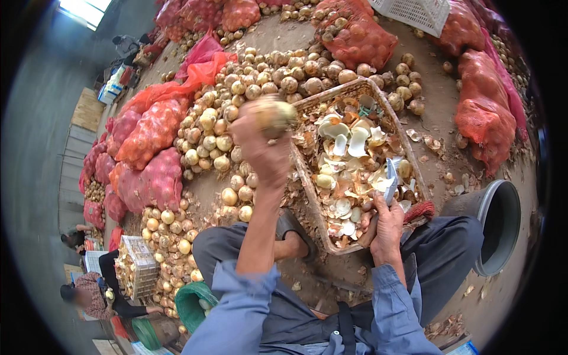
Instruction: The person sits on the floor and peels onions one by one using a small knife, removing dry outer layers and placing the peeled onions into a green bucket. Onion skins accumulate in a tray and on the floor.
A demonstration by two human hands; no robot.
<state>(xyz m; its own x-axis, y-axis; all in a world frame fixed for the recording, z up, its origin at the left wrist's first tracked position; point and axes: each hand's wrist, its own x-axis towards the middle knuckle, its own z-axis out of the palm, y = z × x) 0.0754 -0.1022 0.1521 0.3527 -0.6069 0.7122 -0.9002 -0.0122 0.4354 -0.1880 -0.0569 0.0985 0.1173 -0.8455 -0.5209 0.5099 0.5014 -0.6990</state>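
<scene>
My left hand point(262, 142), blurred by motion, is raised over the ground between the onion pile and the crate, its fingers closed on an unpeeled-looking onion point(277, 116). Over the near right part of the crate, my right hand point(387, 226) grips a knife point(391, 179) with a broad pale blade; the handle is mostly hidden by the fingers. The plastic crate point(310, 184) lies tilted before me, full of dry onion skins and white onion peelings point(357, 142). A large heap of whole onions point(266, 75) spreads beyond it and to its left.
Red mesh sacks of onions point(153, 128) stand at the left, with more sacks point(483, 106) at the right. A grey bucket point(481, 213) lies tipped by my right knee. A green mesh-lined container point(193, 304) is by my left leg. Other people point(91, 290) sit at the far left.
</scene>
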